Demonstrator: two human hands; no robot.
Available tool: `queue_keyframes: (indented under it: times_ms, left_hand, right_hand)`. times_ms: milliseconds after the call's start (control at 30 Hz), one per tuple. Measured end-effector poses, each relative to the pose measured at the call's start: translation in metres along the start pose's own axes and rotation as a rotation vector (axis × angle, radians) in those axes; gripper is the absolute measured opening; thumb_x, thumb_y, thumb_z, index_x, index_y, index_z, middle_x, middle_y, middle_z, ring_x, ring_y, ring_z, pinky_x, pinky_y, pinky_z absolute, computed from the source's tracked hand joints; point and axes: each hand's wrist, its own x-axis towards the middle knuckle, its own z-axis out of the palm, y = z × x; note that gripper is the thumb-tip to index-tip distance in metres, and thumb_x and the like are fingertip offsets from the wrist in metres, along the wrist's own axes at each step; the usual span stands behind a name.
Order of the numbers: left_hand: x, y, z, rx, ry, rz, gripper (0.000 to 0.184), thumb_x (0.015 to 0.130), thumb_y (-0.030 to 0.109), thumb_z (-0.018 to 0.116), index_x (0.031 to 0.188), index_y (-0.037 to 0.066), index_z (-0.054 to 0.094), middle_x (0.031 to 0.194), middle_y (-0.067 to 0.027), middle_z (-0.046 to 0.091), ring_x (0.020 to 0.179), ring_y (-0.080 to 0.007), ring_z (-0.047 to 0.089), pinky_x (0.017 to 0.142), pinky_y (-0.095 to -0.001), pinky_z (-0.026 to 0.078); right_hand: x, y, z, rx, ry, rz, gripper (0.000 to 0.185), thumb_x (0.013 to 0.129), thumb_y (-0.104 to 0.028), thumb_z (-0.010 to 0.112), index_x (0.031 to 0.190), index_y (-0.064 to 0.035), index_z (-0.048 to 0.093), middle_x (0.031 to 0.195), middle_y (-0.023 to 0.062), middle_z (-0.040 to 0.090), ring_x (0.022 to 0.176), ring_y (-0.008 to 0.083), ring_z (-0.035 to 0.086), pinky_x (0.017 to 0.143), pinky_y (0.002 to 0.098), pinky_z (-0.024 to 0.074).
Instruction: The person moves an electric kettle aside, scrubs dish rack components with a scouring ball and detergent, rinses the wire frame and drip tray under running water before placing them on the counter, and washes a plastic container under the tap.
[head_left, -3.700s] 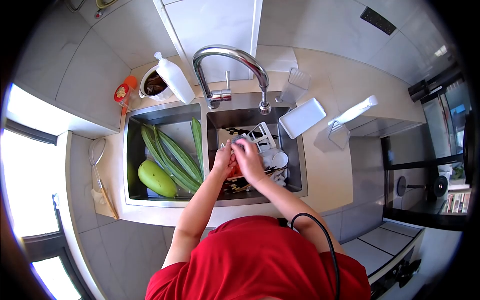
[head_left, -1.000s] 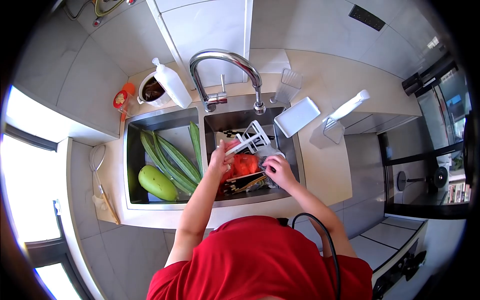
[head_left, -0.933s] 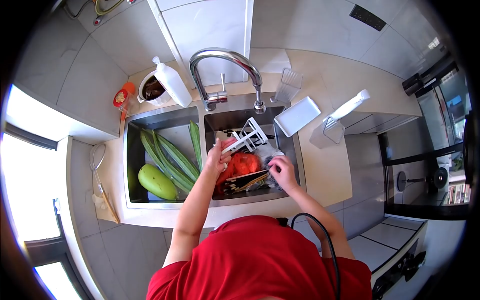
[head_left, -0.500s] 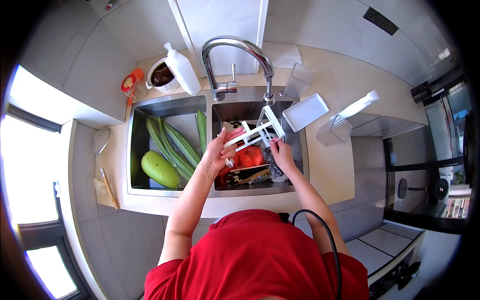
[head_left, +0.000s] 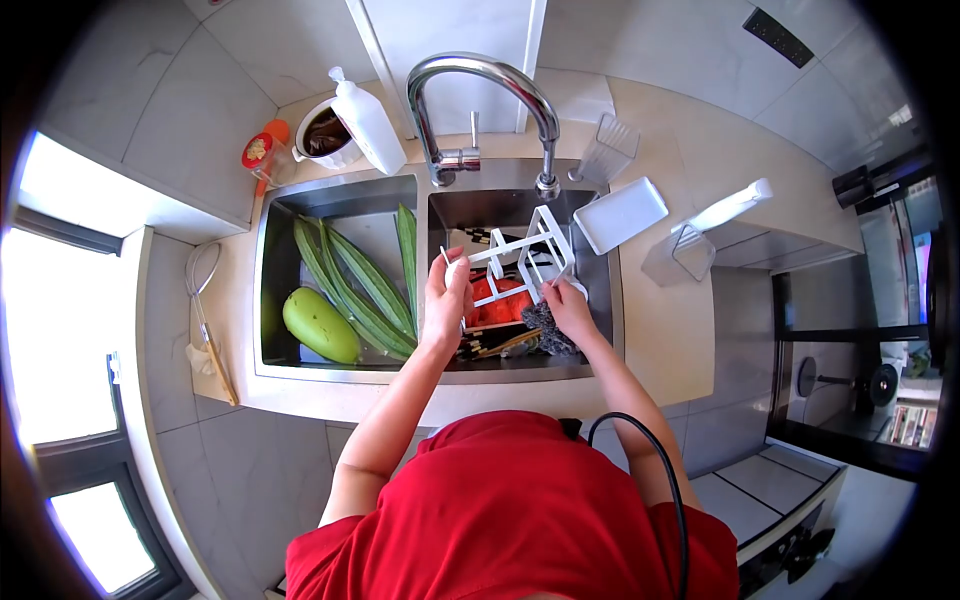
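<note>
A white plastic rack [head_left: 515, 250] is held tilted above the right sink basin. My left hand [head_left: 447, 295] is closed on its left end. At its lower right corner, my right hand [head_left: 567, 303] pinches the frame with the fingertips. Just below my right hand is a grey mesh scrubber [head_left: 549, 332]; whether the hand touches it I cannot tell. Under the rack lie a red item [head_left: 496, 306], partly hidden, and several chopsticks [head_left: 492, 343] in the basin.
Long green gourds [head_left: 362, 283] and a round green one [head_left: 320, 326] lie in the left basin. The faucet [head_left: 484, 66] arches above. A white tray [head_left: 621, 214] and clear containers [head_left: 609, 148] stand right; a white bottle [head_left: 368, 125], pot [head_left: 328, 138] and jar [head_left: 262, 155] stand back left.
The white rack has risen from among the items in the right basin and turned. My left hand has closed round its end, and my right hand has moved onto its lower right corner.
</note>
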Motion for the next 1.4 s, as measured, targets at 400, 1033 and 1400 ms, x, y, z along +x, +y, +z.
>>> queue_keyframes:
  times_ms: [400,1033,1400]
  left_hand:
    - [0.014,-0.01,0.01,-0.223,0.208,0.065,0.033,0.094,0.028,0.053,0.118,0.005,0.05,0.056,0.0064,0.031,0.045,-0.0034,0.024,0.042,-0.0212,0.018]
    - [-0.013,0.0,0.035,-0.247,0.083,0.078,0.026,0.095,0.023,0.05,0.116,0.007,0.047,0.064,0.0068,0.042,0.048,-0.0011,0.031,0.043,-0.0192,0.024]
    - [-0.017,0.006,0.037,-0.16,0.086,0.068,0.026,0.096,0.021,0.048,0.118,0.006,0.047,0.061,0.0076,0.037,0.048,-0.0016,0.028,0.043,-0.0198,0.021]
  right_hand:
    - [-0.025,-0.008,0.051,0.032,0.147,-0.283,0.041,0.071,-0.012,0.073,0.106,-0.0053,0.053,0.102,0.0156,0.056,0.094,0.0311,0.054,0.084,0.0363,0.044]
    - [0.013,-0.013,0.099,-0.299,0.25,-0.166,0.027,0.079,0.0,0.053,0.105,0.0027,0.058,0.108,0.0161,0.055,0.098,0.0346,0.049,0.088,0.041,0.0409]
    - [0.014,-0.012,0.109,-0.192,0.048,-0.117,0.021,0.077,0.0,0.055,0.097,-0.0001,0.063,0.108,0.0154,0.058,0.098,0.0322,0.051,0.086,0.0401,0.0414]
